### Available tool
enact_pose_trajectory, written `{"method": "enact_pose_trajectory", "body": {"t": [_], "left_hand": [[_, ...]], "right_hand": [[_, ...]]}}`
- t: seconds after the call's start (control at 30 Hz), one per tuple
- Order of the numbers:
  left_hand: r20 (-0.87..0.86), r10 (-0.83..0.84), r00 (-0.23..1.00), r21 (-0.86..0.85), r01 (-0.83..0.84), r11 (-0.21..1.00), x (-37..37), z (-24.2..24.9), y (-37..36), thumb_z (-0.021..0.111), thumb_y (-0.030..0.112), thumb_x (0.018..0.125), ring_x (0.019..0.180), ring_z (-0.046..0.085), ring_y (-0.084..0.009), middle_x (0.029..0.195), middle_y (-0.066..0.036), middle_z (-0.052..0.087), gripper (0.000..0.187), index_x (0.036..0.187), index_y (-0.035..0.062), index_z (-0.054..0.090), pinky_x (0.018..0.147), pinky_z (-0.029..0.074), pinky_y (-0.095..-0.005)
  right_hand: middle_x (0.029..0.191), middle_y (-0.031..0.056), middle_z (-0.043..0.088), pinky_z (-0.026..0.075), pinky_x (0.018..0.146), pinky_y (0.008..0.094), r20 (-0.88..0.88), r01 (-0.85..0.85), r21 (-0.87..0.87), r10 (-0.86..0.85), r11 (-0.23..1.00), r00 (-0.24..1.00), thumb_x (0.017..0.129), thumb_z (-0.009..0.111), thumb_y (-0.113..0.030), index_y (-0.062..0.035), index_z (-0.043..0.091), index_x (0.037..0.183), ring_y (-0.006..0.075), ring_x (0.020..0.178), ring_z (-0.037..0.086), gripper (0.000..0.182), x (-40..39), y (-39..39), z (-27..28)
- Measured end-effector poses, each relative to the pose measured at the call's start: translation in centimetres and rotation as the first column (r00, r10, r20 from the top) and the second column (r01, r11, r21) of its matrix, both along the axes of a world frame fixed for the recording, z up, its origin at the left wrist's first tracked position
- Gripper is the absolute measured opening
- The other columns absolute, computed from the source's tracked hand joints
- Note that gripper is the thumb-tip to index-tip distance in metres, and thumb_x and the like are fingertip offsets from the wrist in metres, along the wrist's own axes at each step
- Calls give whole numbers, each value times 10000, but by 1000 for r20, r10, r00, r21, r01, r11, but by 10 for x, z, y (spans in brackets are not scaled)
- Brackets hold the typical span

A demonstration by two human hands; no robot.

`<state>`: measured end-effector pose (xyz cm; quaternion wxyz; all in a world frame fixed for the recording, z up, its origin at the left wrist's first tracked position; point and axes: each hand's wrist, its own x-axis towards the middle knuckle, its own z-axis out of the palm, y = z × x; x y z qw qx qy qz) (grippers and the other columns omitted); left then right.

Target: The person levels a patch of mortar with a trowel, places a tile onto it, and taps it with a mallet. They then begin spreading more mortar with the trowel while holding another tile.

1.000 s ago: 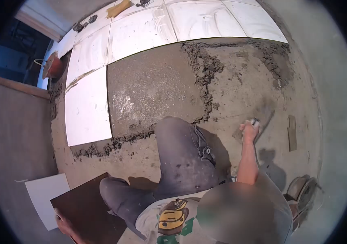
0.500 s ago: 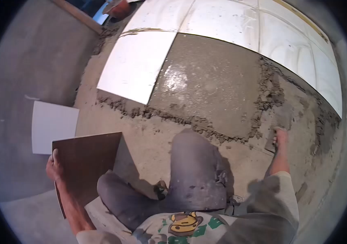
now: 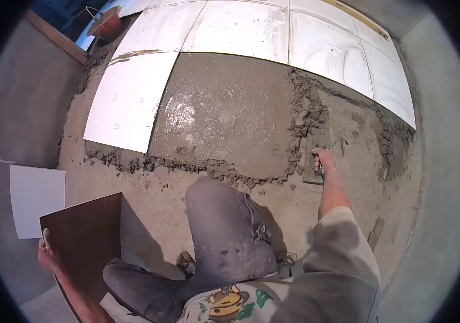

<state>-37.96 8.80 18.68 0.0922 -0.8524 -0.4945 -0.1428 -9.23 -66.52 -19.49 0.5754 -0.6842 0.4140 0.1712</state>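
Note:
My left hand (image 3: pixel 50 258) grips the edge of a large tile (image 3: pixel 87 231), whose brown back faces me as it stands tilted beside my left knee. My right hand (image 3: pixel 324 160) is closed around the handle of a flat trowel (image 3: pixel 312 175). The trowel lies low against the floor, by the crumbly right edge of a wet mortar bed (image 3: pixel 224 113). A white tile (image 3: pixel 125 107) is laid along the bed's left side.
More white laid tiles (image 3: pixel 235 29) run behind the mortar. A loose white tile (image 3: pixel 36 199) rests near the left wall. At the back left stands a reddish bucket (image 3: pixel 106 26). A wall (image 3: pixel 440 107) rises on the right, and a thin strip (image 3: pixel 375 232) lies near my right sleeve.
The view has turned, so the scene sits further left and lower. My right hand has moved the trowel forward along the mortar's right edge. My left hand keeps its hold on the tile.

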Motion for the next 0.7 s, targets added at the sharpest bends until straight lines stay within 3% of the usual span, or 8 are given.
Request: {"method": "enact_pose_trajectory", "body": {"t": [0.07,0.2,0.37,0.4,0.43,0.47,0.53,0.7], "left_hand": [[14,11,1000,-4,-10,1000,-1,-2,7,475,705,857,660,542,-232,725,-92,631,670,868,71,693,645,433,-371],[-18,16,1000,-105,-18,994,3,6,8,475,702,855,818,648,-276,890,-128,700,667,985,94,717,728,471,-385],[93,-65,994,-59,71,996,7,0,11,504,706,833,880,658,-304,959,-158,697,698,1037,71,710,772,483,-386],[76,-51,996,-5,51,999,11,2,0,508,704,831,879,649,-334,953,-174,690,681,1012,82,716,772,480,-401],[-9,59,998,9,-59,998,11,3,7,512,707,826,868,635,-360,935,-182,683,660,970,99,722,761,477,-417],[11,39,999,70,-40,997,7,0,4,507,720,820,834,629,-371,875,-180,675,656,926,109,721,742,474,-429],[-45,104,994,130,-97,987,4,-1,7,498,739,810,800,624,-376,813,-173,668,675,873,103,714,720,471,-438],[-69,60,996,225,-43,973,6,-8,15,459,792,781,784,625,-389,780,-170,662,730,831,98,681,676,471,-481]], "right_hand": [[517,32,476,386,354,349,30,-52,-16,52,999,998,821,632,-194,-53,592,752,174,395,454,162,9,0,-2],[529,19,461,378,368,350,93,67,53,-72,996,993,827,637,-214,-94,542,734,168,407,452,178,6,8,-8],[547,3,447,373,414,341,69,139,152,-151,979,986,808,655,-240,-153,533,766,151,441,439,156,-26,0,10],[553,-10,437,364,416,341,60,159,75,-164,984,985,796,664,-266,-151,529,769,145,436,424,180,-30,6,26],[541,-20,443,368,403,335,62,88,196,-101,977,993,788,671,-285,-152,526,765,136,432,430,198,-30,-16,8],[523,-25,450,372,384,325,117,35,46,-40,998,992,787,669,-279,-154,531,770,127,423,442,187,-33,-10,21],[507,-24,454,376,363,311,122,28,77,-38,997,992,791,666,-267,-154,527,757,121,407,452,182,-35,2,31],[532,-17,465,377,356,300,116,-69,89,58,994,991,806,693,-228,-131,509,910,121,376,432,232,-46,38,74]]}}
